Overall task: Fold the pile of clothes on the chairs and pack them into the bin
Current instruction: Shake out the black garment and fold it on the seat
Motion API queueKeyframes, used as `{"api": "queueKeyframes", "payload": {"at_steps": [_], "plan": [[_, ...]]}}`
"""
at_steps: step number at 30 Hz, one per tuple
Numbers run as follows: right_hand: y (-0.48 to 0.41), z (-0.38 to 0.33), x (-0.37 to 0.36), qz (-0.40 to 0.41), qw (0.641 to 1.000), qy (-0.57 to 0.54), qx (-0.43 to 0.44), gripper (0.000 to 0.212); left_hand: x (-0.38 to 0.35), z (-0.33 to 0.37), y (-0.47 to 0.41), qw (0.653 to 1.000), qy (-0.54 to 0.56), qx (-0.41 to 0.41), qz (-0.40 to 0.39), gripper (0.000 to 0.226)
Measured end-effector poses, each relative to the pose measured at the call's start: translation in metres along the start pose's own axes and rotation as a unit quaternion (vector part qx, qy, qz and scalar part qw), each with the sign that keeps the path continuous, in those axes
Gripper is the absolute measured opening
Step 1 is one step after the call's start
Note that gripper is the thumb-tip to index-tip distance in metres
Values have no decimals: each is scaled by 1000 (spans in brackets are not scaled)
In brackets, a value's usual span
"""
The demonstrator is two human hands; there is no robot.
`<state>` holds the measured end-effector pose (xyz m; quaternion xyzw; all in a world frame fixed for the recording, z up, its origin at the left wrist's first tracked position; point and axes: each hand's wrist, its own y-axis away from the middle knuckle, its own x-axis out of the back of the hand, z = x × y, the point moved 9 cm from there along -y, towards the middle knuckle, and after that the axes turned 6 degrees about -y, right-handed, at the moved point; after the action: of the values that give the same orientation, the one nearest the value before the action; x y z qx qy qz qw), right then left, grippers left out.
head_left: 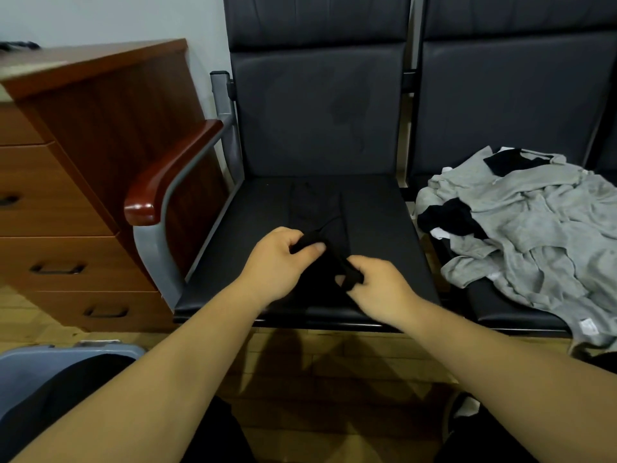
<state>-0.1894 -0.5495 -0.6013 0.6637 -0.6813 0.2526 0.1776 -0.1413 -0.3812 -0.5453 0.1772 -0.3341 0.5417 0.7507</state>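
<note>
A thin, limp black cloth garment (329, 262) was pinched at its near edge by the curled fingers (290, 236) of the left hand (277, 262) and of the right hand (377, 289). Its far part was spread flat on the smooth, dark padded chair seat (384, 212). Black on black, its edges could be misjudged and the fold skewed. The slack fabric might also slip. A rumpled grey-and-black knit pile (534, 222) was heaped on the neighbouring seat, and the grey-blue plastic bin (33, 362) was set at lower left.
</note>
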Motion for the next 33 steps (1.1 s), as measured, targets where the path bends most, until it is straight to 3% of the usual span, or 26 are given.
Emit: {"api": "queueKeyframes", "payload": {"at_steps": [4,7,10,13,24,30,33], "plan": [[-19,-14,22,-21,984,-175,-35,19,22,-12,-9,997,57,43,-20,35],[-29,-17,24,-62,956,-272,-92,18,21,-18,-13,985,123,85,-89,33],[-37,-14,20,-75,933,-311,-167,30,19,-19,-20,968,182,125,-121,32],[-55,-11,23,-50,927,-323,-185,25,23,-23,-39,967,193,140,-93,33],[-151,37,32,85,932,-261,-237,9,12,-74,-140,969,160,189,17,57],[-180,80,25,120,959,-60,-250,46,-18,-107,-178,977,-50,205,33,43],[-191,85,32,125,958,50,-253,47,-27,-109,-189,971,-139,192,31,46]]}}
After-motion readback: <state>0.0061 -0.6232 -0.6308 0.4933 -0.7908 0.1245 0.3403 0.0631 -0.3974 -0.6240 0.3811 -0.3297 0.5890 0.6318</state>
